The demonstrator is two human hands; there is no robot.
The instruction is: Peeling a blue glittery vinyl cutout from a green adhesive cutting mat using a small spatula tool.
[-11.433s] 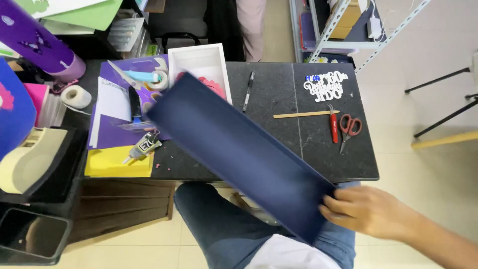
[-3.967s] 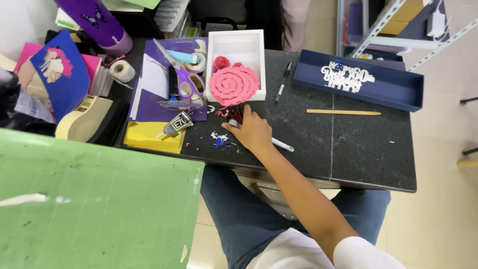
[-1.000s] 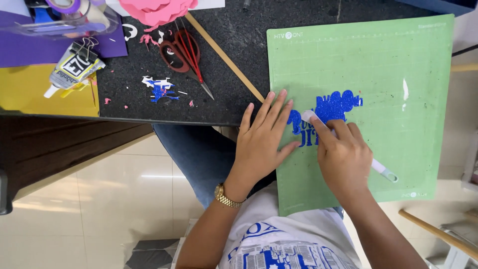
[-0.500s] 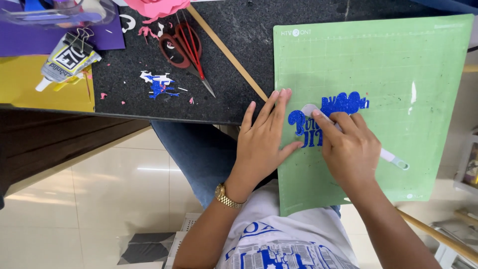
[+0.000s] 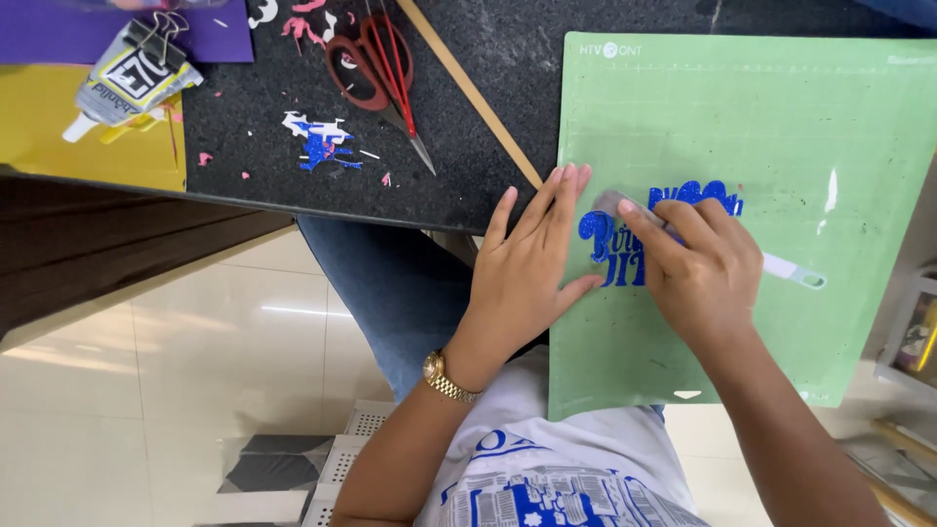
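Left hand: my left hand (image 5: 532,268) lies flat with fingers spread on the left edge of the green cutting mat (image 5: 781,127), holding nothing, just pressing the mat down; a gold wristwatch (image 5: 447,378) sits on that wrist.
Right hand: my right hand (image 5: 698,273) is closed around a pale scraper tool (image 5: 793,272), its flat tip set against the lettering and its handle sticking out to the right.
Lettering: the blue glitter cut-out lettering (image 5: 625,244) lies on the mat, between my two hands, partly covered by my right fingers.
Mat: it rests partly on the black worktop (image 5: 488,146) and overhangs its near edge above my lap.
Nearby: red-handled scissors (image 5: 376,68) and a thin wooden stick (image 5: 468,88) lie on the worktop to the left of the mat, with blue and white paper scraps (image 5: 320,141) beyond them.
Far left: a glue tube with a binder clip (image 5: 132,78) on yellow card (image 5: 88,137).
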